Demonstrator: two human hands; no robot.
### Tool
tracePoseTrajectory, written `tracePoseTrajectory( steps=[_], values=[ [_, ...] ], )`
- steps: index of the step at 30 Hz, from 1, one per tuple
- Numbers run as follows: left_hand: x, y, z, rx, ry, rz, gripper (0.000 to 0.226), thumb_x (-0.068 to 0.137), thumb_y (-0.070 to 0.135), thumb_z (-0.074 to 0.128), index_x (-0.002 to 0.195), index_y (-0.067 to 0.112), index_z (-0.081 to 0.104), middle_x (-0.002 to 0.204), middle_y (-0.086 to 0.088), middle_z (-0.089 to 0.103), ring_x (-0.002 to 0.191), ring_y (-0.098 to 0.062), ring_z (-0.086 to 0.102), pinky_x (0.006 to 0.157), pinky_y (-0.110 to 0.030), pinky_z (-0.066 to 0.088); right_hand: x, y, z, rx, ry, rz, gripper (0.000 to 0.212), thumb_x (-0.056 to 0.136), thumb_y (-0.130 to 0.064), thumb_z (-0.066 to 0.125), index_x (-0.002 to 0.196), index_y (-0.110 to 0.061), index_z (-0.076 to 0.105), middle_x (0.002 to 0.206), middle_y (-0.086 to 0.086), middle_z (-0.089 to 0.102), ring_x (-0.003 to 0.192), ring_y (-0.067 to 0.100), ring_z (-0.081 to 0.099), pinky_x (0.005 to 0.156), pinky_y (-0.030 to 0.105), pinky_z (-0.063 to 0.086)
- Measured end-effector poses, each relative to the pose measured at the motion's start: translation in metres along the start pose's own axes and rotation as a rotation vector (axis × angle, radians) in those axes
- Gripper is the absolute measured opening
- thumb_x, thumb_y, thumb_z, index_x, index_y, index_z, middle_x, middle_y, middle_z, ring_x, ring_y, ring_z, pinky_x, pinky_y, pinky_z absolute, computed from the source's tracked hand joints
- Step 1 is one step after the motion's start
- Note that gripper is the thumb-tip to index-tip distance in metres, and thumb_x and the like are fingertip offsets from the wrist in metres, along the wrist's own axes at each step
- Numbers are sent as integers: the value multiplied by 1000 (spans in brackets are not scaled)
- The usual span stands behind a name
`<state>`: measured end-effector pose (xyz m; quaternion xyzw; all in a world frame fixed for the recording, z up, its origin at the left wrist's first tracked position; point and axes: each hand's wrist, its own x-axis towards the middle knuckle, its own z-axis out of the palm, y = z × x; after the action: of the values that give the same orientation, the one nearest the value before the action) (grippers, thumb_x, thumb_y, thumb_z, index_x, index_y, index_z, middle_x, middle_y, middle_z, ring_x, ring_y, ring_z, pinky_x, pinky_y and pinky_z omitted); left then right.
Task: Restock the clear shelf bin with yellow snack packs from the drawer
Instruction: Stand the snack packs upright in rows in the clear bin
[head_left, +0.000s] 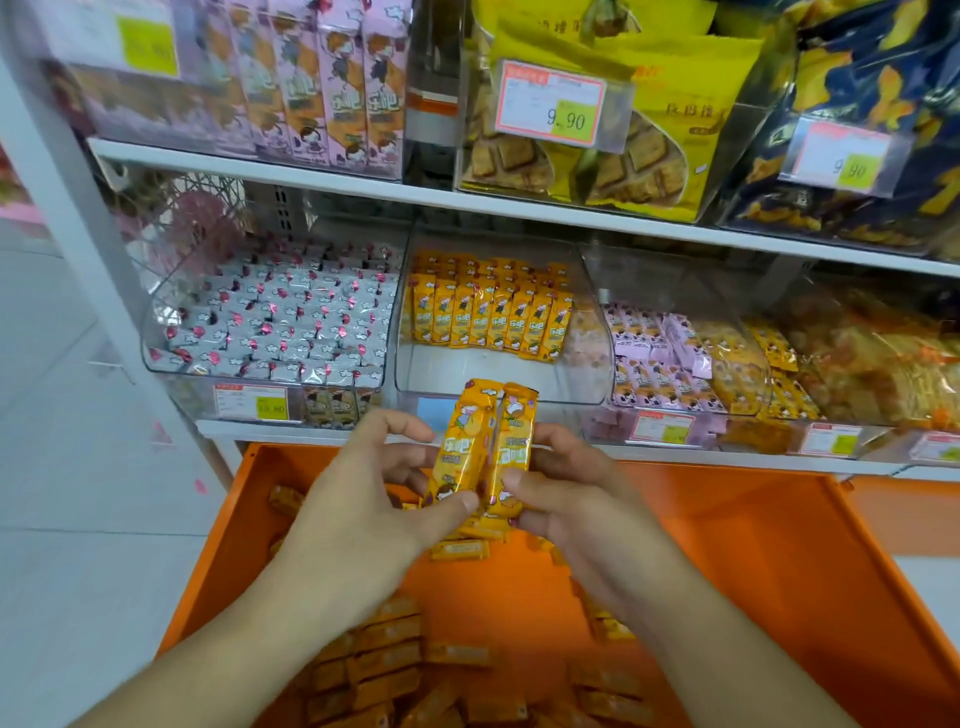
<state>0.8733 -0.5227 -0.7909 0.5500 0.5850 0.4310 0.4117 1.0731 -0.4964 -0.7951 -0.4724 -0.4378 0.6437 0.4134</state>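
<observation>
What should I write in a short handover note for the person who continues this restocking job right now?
Left hand: grips a yellow pack, held upright.
Right hand: grips a second yellow pack beside the first one.
Both packs are above the orange drawer, just before the clear bin.
Done: rows of yellow packs stand at the back of the bin.
Left: the bin's front part is bare; many loose packs lie in the drawer. Place these two, then continue.

You face white shelving (322, 183) stocked with packaged snacks. Pale floor tiles (62, 509) lie to your left. Lighting is even.
</observation>
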Motion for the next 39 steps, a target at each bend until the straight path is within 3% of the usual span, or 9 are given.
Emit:
tracePoseTrajectory(
  steps=[4,9,13,16,20,22,27,32,39],
  values=[
    [10,1,-2,-5,-13,6,49,68,26,95,106,31,64,100,13,71,89,-10,66,76,-28,53,6,-1,-1,11,-71,-12,45,80,-4,74,124,-11,69,121,18,72,113,42,70,98,59,56],
    [15,1,-1,-100,-38,-40,52,66,19,95,108,27,65,100,3,74,85,-17,74,64,-21,59,5,2,0,-49,-59,-20,46,77,-13,76,122,-22,72,120,20,70,111,36,72,97,48,59],
    [15,0,-4,-153,-30,-90,56,65,21,95,111,27,64,102,-2,73,81,-28,74,62,-36,63,3,-1,-2,-87,-21,-43,49,74,-13,75,122,-23,72,110,14,76,102,33,74,85,38,58],
    [17,0,-12,-116,26,-60,59,64,30,98,113,36,65,102,3,72,87,-25,74,78,-50,63,1,-13,-8,-222,88,-88,43,71,-17,71,113,-22,72,100,6,78,85,18,72,71,26,54],
    [16,3,-21,-75,31,-12,44,77,26,88,115,37,69,106,3,72,90,-17,75,81,-38,60,-5,-25,-20,-397,101,-80,24,81,-10,78,99,-26,79,85,0,72,74,23,59,68,42,44],
    [12,3,-21,-73,-18,-19,39,79,24,87,112,37,71,108,-1,73,90,-19,75,82,-44,60,-8,-26,-22,-400,109,-64,25,87,-9,78,101,-30,79,74,0,57,69,24,47,66,43,38],
    [2,4,-8,-19,-220,-21,40,75,29,90,110,38,73,111,1,74,96,-18,74,87,-42,61,-15,-32,-14,-364,55,-128,18,92,-15,78,108,-22,73,93,-10,76,71,6,59,64,20,46],
    [3,2,1,3,-225,2,51,65,44,89,113,40,72,106,3,74,93,-23,68,85,-51,56,-15,-38,-17,-389,16,-144,12,99,-21,70,110,-20,74,81,-1,72,63,11,60,64,35,47],
    [13,6,6,-9,-272,-2,56,57,44,93,109,36,73,103,-2,74,89,-28,71,81,-57,58,-9,-39,-17,-400,-11,-164,16,96,-20,74,112,-21,72,78,-5,70,65,8,63,60,18,49]
  ],
)
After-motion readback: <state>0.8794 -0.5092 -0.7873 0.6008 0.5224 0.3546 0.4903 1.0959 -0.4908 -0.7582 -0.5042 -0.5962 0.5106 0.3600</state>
